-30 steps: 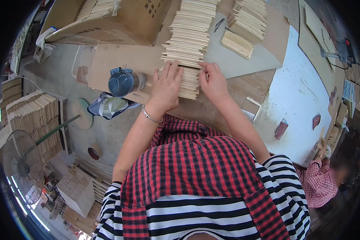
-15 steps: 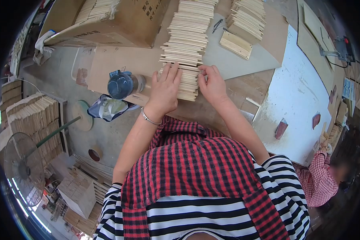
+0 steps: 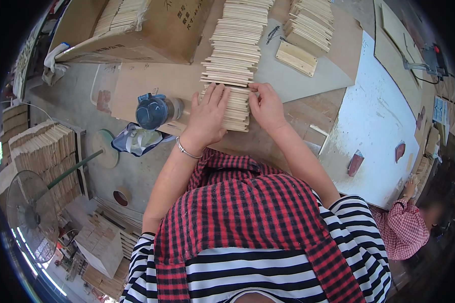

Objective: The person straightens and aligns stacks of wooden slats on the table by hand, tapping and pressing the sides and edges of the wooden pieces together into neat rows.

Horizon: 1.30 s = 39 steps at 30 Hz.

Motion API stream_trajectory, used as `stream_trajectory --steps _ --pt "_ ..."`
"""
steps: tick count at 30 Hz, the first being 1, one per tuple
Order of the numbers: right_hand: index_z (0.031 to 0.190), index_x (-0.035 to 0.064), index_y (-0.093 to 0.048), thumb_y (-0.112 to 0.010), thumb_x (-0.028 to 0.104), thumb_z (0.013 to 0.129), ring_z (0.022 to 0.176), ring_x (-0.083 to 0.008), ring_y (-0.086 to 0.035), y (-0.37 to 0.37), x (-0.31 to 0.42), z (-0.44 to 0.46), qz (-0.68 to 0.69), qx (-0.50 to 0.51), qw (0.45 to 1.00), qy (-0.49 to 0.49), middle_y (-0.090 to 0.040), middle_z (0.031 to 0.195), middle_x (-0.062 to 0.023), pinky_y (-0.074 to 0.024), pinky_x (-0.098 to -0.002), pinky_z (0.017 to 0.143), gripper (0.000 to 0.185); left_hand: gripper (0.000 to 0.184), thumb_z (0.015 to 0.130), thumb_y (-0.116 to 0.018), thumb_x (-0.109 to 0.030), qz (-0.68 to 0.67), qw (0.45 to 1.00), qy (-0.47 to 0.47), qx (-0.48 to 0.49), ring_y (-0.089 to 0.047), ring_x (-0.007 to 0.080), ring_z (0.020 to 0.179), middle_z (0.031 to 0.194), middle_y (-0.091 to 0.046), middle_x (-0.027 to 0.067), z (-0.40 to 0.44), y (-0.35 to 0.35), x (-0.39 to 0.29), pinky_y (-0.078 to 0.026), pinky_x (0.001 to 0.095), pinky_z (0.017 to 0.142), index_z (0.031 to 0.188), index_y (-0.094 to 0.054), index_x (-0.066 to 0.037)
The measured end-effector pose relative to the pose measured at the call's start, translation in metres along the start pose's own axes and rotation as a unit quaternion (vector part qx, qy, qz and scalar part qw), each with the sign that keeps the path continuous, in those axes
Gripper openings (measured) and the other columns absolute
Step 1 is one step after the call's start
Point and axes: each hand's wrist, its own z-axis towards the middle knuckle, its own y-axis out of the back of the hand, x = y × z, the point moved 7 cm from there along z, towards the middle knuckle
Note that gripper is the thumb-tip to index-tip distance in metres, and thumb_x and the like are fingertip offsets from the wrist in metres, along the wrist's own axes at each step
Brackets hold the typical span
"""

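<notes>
Fingers of your left hand [image 3: 207,115] lie extended over the left side of the near wooden boards [image 3: 236,112], so that grip is open. Your right hand [image 3: 269,107] is at their right ends, near the break in the row, its thumb and bent forefinger slightly apart; you have neither hand closed around a board. The near boards sit between your hands on the tabletop [image 3: 136,83], and the long row of boards [image 3: 237,43] runs on beyond them. To your right of that row are another stack of boards [image 3: 311,26] and a single board with holes [image 3: 296,58], lying flat just beside that stack. Near your left wrist stands a blue-lidded bottle [image 3: 152,112]. Past it, you have an open carton [image 3: 159,40] holding more boards.
</notes>
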Motion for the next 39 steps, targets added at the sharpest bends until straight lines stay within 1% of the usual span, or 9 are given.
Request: stream_trajectory --steps 7,10,14,19,22,29,35,37,39 --pt "0.103 0.0063 -0.063 -0.060 0.013 0.085 0.089 -0.0326 -0.059 -0.001 -0.003 0.001 -0.006 0.014 1.000 0.006 -0.059 0.095 -0.0130 -0.0497 -0.0409 0.078 0.019 0.105 0.054 -0.086 -0.024 0.007 1.000 -0.007 -0.002 -0.028 0.0318 0.141 0.150 -0.032 0.0141 0.002 0.002 -0.001 -0.028 0.0584 0.107 0.144 -0.034 -0.007" --pt "0.103 0.0065 -0.063 -0.062 0.012 0.086 0.086 -0.0300 -0.059 0.005 0.011 0.000 -0.060 -0.008 0.995 0.085 -0.059 0.094 -0.0117 -0.0488 -0.0380 0.076 0.018 0.104 0.054 -0.086 -0.024 0.008 1.000 -0.010 -0.002 -0.026 0.0314 0.142 0.151 -0.030 0.0144 0.002 0.002 -0.002 -0.027 0.0587 0.108 0.143 -0.036 -0.007" --pt "0.103 0.0073 -0.063 -0.062 0.013 0.085 0.094 -0.0333 -0.056 0.005 0.012 -0.002 -0.052 0.013 0.995 0.080 -0.058 0.094 -0.0119 -0.0469 -0.0405 0.083 0.019 0.102 0.053 -0.086 -0.024 0.004 1.000 -0.010 0.014 -0.025 0.0305 0.143 0.152 -0.029 0.0146 0.004 0.001 0.000 -0.026 0.0591 0.109 0.142 -0.037 -0.007" --pt "0.105 0.0061 -0.062 -0.062 0.012 0.085 0.094 -0.0333 -0.056 0.014 0.016 0.001 -0.062 -0.008 0.993 0.097 -0.058 0.096 -0.0122 -0.0472 -0.0401 0.082 0.021 0.102 0.054 -0.086 -0.024 -0.002 1.000 -0.015 0.013 -0.025 0.0302 0.143 0.152 -0.029 0.0145 0.005 0.001 0.002 -0.024 0.0595 0.110 0.142 -0.037 -0.007" --pt "0.105 0.0052 -0.062 -0.062 0.012 0.084 0.090 -0.0314 -0.057 0.014 0.013 0.004 -0.064 -0.059 0.991 0.099 -0.057 0.096 -0.0121 -0.0480 -0.0381 0.080 0.022 0.102 0.054 -0.086 -0.024 -0.007 1.000 -0.015 0.017 -0.025 0.0303 0.143 0.152 -0.029 0.0144 0.004 0.000 -0.001 -0.024 0.0596 0.110 0.142 -0.036 -0.007" --pt "0.101 0.0055 -0.064 -0.064 0.011 0.082 0.084 -0.0262 -0.056 0.004 -0.001 0.014 -0.036 -0.034 0.998 0.044 -0.056 0.093 -0.0107 -0.0488 -0.0349 0.076 0.019 0.103 0.054 -0.086 -0.025 -0.008 1.000 -0.013 0.020 -0.026 0.0304 0.143 0.152 -0.029 0.0143 0.005 0.001 0.000 -0.024 0.0595 0.110 0.142 -0.036 -0.007" --pt "0.099 0.0066 -0.065 -0.064 0.012 0.082 0.085 -0.0272 -0.057 0.003 -0.005 0.014 -0.013 -0.032 0.999 0.033 -0.056 0.092 -0.0107 -0.0487 -0.0358 0.077 0.018 0.111 0.049 -0.089 -0.033 -0.014 0.999 -0.017 0.024 -0.026 0.0307 0.143 0.152 -0.029 0.0145 0.005 0.002 0.001 -0.024 0.0591 0.110 0.143 -0.035 -0.007" --pt "0.099 0.0078 -0.065 -0.065 0.012 0.082 0.086 -0.0289 -0.057 0.007 0.003 0.014 -0.039 -0.036 0.996 0.066 -0.056 0.092 -0.0111 -0.0484 -0.0371 0.078 0.018 0.113 0.049 -0.090 -0.035 -0.017 0.999 -0.020 0.025 -0.027 0.0308 0.142 0.152 -0.029 0.0146 0.005 0.002 0.001 -0.024 0.0591 0.110 0.143 -0.035 -0.007" --pt "0.099 0.0084 -0.065 -0.065 0.013 0.082 0.087 -0.0297 -0.057 0.009 0.006 0.013 -0.053 -0.039 0.994 0.082 -0.056 0.092 -0.0113 -0.0482 -0.0378 0.078 0.018 0.114 0.049 -0.088 -0.043 -0.026 0.999 -0.022 0.003 -0.028 0.0310 0.141 0.150 -0.032 0.0157 0.006 0.004 -0.001 -0.024 0.0589 0.110 0.142 -0.035 -0.005"
